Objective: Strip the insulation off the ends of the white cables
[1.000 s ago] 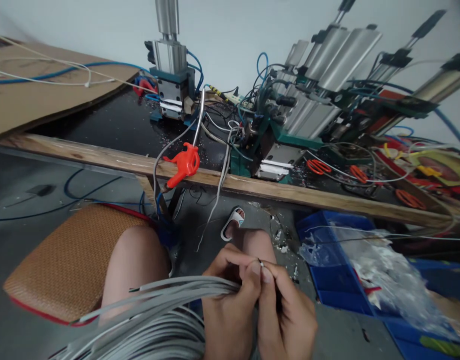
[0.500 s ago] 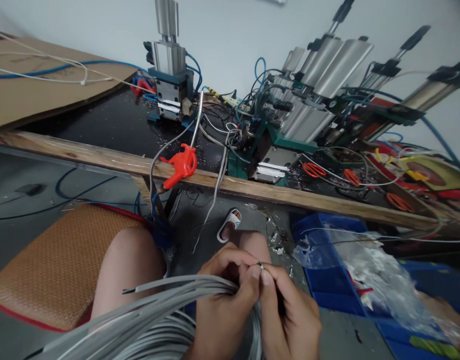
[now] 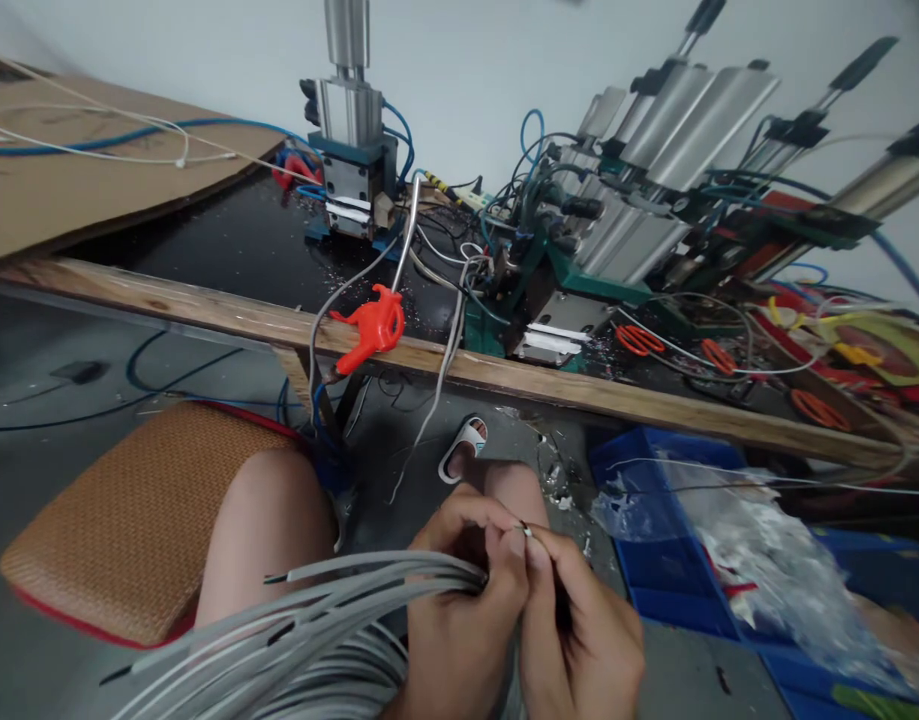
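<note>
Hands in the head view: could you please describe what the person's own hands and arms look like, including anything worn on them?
Both the left hand and the right hand are bare: no gloves, rings or watch show. No sleeve reaches the visible wrists. Fingernails are short and unpainted. The forearms lie below the picture's edge.

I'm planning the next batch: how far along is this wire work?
Done: I cannot tell; no finished pile shows. In hand: left hand grips the bundle of grey sheathed wires on the lap, while right hand meets it to pinch one small wire tip. Left: many loose ends remain in that bundle; the pneumatic press machines on the black bench hold no wire.
</note>
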`<state>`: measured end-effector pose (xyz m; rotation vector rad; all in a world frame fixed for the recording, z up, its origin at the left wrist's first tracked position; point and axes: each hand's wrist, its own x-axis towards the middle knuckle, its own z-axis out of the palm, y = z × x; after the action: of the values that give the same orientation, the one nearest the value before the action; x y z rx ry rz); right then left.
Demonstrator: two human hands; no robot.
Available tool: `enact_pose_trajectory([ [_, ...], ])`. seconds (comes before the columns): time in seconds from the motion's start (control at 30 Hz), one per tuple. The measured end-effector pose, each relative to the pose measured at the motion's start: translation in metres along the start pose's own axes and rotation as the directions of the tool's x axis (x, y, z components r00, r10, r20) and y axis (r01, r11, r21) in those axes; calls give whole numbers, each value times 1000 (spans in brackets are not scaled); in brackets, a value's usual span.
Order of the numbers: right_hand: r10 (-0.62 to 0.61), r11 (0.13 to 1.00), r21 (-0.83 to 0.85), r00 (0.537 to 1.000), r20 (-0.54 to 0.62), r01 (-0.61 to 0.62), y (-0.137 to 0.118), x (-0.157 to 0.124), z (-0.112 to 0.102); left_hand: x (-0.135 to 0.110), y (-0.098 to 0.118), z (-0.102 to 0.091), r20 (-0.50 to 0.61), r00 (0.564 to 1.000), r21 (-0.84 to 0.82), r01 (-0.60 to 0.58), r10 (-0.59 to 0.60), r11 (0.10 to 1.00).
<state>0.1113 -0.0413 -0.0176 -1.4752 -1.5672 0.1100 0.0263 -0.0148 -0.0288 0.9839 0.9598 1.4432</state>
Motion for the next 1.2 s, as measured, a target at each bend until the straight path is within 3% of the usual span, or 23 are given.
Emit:
enact_pose_trajectory([
  [0.13, -137, 990, 1, 981, 141, 138, 7, 11, -14, 10, 12, -10, 93, 996, 29, -12, 9, 1000],
  [0.27, -275, 960, 49, 901, 334, 275, 12, 31, -35, 21, 30, -23, 274, 961, 114, -7, -25, 993],
  [0.33, -288, 956, 57, 879, 380, 289, 12, 34, -39, 21, 33, -22, 318, 945, 136, 38, -80, 990],
  [0.43, -206, 978, 32, 927, 314, 207, 10, 27, -35, 10, 24, -10, 105, 985, 36, 137, -140, 990],
  [0.5, -160, 987, 36, 954, 252, 156, 9, 19, -28, 3, 14, -1, -12, 978, -109, 204, -207, 973],
  [0.57, -156, 988, 55, 957, 246, 147, 10, 15, -23, 2, 7, 1, 53, 963, -220, 268, -262, 938],
  [0.63, -169, 985, 56, 950, 263, 160, 12, 17, -23, 10, 7, -6, 160, 952, -206, 292, -262, 934],
  [0.8, -200, 979, 40, 908, 369, 199, 15, 29, -28, 34, 22, -30, 350, 918, 126, 153, -188, 980],
  [0.87, -179, 984, 55, 926, 333, 171, 16, 27, -23, 31, 20, -27, 292, 938, 136, 153, -187, 979],
  [0.93, -110, 994, 53, 971, 211, 101, 16, 19, -12, 20, 12, -17, 108, 979, 59, 166, -171, 984],
  [0.97, -64, 997, 49, 987, 146, 57, 16, 14, -6, 15, 7, -10, 11, 987, 8, 158, -158, 987],
  [1.03, 12, 998, 56, 997, 75, -16, 15, 6, 5, 6, -3, -1, -81, 981, -57, 171, -175, 984],
  [1.1, 43, 996, 75, 997, 70, -48, 16, 2, 10, 2, -9, 4, -97, 971, -104, 207, -217, 973],
  [1.2, -36, 996, 81, 986, 162, 23, 16, 7, 1, 8, -12, 0, -71, 956, -219, 263, -285, 940],
])
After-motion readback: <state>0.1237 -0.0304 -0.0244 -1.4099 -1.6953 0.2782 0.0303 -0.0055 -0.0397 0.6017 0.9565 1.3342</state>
